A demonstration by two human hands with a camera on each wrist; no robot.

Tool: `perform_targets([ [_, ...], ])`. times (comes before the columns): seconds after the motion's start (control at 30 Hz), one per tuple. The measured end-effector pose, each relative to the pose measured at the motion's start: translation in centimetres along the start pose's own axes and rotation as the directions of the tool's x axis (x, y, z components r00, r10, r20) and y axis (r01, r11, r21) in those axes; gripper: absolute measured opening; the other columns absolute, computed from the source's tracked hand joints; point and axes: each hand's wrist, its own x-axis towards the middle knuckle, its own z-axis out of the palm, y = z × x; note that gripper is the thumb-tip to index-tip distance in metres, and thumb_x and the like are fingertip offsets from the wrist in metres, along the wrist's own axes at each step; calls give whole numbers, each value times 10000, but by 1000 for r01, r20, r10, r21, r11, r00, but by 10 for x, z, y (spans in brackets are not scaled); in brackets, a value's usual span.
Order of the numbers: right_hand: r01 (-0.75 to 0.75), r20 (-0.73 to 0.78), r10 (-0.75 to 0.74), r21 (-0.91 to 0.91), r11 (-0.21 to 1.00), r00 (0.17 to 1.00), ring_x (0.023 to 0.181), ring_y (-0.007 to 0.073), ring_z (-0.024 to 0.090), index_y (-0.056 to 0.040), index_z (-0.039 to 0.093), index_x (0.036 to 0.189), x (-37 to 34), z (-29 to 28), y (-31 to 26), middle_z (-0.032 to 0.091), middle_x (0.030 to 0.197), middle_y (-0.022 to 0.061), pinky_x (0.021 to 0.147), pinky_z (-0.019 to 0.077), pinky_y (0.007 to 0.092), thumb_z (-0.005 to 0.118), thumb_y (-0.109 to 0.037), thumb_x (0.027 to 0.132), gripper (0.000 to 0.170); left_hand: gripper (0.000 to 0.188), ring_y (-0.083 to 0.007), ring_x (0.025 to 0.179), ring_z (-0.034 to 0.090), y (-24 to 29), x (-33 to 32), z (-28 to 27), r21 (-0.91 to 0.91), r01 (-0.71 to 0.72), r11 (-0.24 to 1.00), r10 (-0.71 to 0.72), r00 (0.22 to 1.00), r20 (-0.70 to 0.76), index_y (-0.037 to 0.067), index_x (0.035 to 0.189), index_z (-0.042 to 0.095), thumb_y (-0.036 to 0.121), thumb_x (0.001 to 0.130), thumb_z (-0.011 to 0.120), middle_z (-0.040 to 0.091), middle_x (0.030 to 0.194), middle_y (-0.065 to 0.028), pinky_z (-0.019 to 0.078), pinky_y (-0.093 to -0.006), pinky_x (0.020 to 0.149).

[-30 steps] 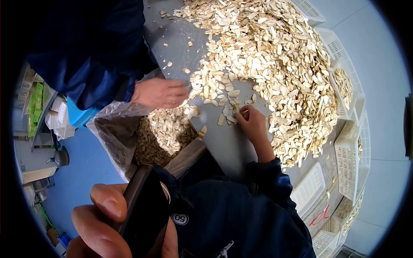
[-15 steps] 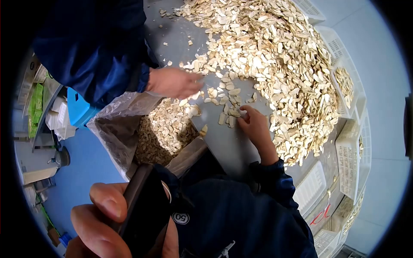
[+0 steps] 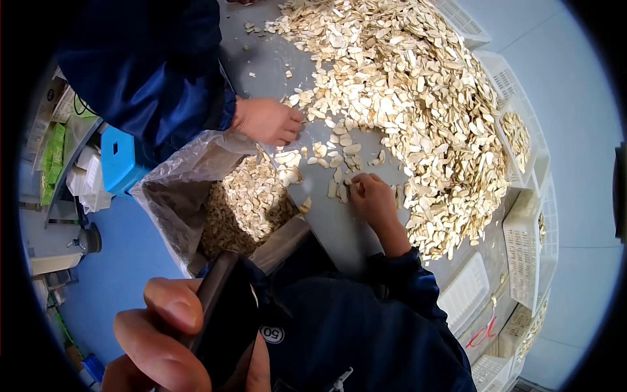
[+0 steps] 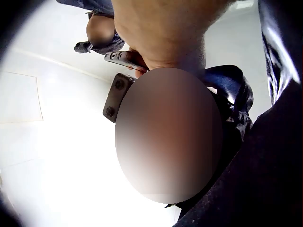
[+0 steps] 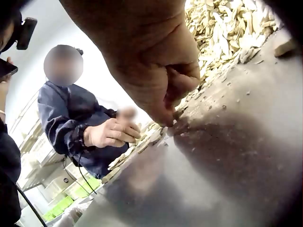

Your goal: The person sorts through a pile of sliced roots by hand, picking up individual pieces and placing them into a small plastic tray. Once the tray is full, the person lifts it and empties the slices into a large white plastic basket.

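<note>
At the lower left of the head view, my left hand (image 3: 157, 333) grips a dark phone (image 3: 225, 320) close to the camera. In the left wrist view the phone (image 4: 124, 58) shows its lenses beside my fingers. My right hand (image 3: 377, 201) is low over the grey table (image 3: 346, 232), fingers curled, fingertips at a few loose pale dried slices (image 3: 337, 189). From the right wrist, my right hand (image 5: 156, 80) has its fingertips right at the tabletop; I cannot tell whether a slice is pinched. Beyond lies a large heap of slices (image 3: 418, 85).
Another person's hand (image 3: 269, 120) reaches over the table edge from the left. Below it stands a plastic-lined box (image 3: 171, 209) of smaller pieces. White baskets (image 3: 522, 258), a white tray (image 3: 465, 291) and red-handled scissors (image 3: 482, 333) lie to the right. A blue stool (image 3: 119, 160) stands left.
The other person's hand has moved right and over the table edge, its fingers now curled. My right hand has shifted slightly left among the slices. My left hand keeps holding the phone.
</note>
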Motion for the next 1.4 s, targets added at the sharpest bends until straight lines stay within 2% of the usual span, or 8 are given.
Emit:
perform_targets([
  [0.27,26,-32,-28,-47,999,999,744,345,667,-30,653,918,-2,-1,-5,647,825,160,674,524,426,659,-126,817,140,711,-346,1377,291,0,2,-1,-11,3,1000,-3,1000,5,412,1553,283,181,955,589,136,1635,206,281,-621,1058],
  [0.37,34,63,-31,-43,998,998,793,392,645,-28,610,869,0,-3,0,647,867,189,700,514,479,654,-159,824,146,714,-345,1378,292,1,1,-1,-9,8,1000,-7,1000,8,410,1554,282,178,953,592,137,1635,205,280,-620,1061],
  [0.47,26,87,-27,13,1000,996,749,368,644,-15,613,870,-1,-5,-4,635,791,180,669,502,454,658,-153,815,155,718,-343,1378,293,2,1,-1,-10,10,1000,-10,1000,10,408,1555,282,175,952,595,138,1635,204,280,-620,1063],
  [0.67,-178,-47,191,196,964,981,500,197,479,-24,636,957,-4,-35,3,479,557,77,534,405,359,679,-115,838,156,726,-341,1379,296,5,4,0,-6,22,1000,-22,1000,18,403,1556,280,169,949,600,140,1635,203,279,-618,1068],
  [0.77,-84,-134,97,95,992,986,506,193,469,-37,641,999,-8,-40,12,475,566,71,528,395,359,670,-85,850,159,730,-340,1380,297,4,3,0,-10,22,1000,-21,1000,20,401,1557,280,165,947,603,141,1636,203,278,-617,1071],
  [0.93,-40,-59,41,15,999,997,633,278,598,-42,685,1010,-9,-21,9,616,729,107,608,463,413,699,-209,856,228,736,-339,1381,299,5,4,2,-13,38,999,-38,999,27,397,1558,278,160,945,608,142,1636,202,278,-616,1075],
  [1.13,-55,-97,40,-158,986,995,692,293,647,-48,669,946,-3,-6,-6,654,784,102,646,505,417,717,-258,831,244,743,-336,1382,301,5,4,2,-14,47,999,-46,998,34,392,1560,277,154,942,614,144,1636,201,277,-615,1080],
  [1.4,-86,-11,85,-107,991,996,730,336,655,-27,638,924,-14,-13,-1,654,785,140,666,507,432,709,-244,805,257,754,-334,1383,305,3,4,2,-29,67,997,-66,997,39,386,1562,275,145,937,622,147,1636,199,276,-613,1087],
])
